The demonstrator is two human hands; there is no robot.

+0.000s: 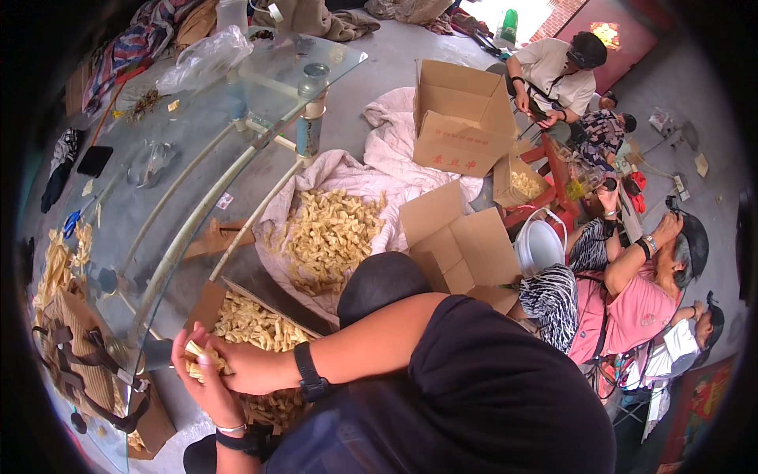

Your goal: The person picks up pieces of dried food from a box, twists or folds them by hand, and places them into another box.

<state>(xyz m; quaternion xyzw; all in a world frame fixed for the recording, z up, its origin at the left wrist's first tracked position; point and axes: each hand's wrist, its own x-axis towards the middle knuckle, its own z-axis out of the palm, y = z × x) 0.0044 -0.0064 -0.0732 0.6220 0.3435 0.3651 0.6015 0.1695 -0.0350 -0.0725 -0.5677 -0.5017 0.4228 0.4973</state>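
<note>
Held together over a cardboard box [207, 301], my right hand [254, 364] and my left hand [216, 394] close around several short pale yellow pieces [204, 358], which look like knotted dried tofu skin. My right arm reaches in from the right, the left from the bottom edge. Many similar pieces [260, 323] fill the box under my hands; my forearm hides part of them. Beyond my knee [385, 284], a large heap of the pieces [331, 237] lies on a pale pink quilted cloth [391, 142].
A glass table [195, 142] with scissors [71, 224] and a phone [95, 161] stands left. Open cardboard boxes [465, 118] [468, 249] and a white bucket [539, 246] stand beyond the cloth. Several people sit at right, one in a pink shirt [628, 302].
</note>
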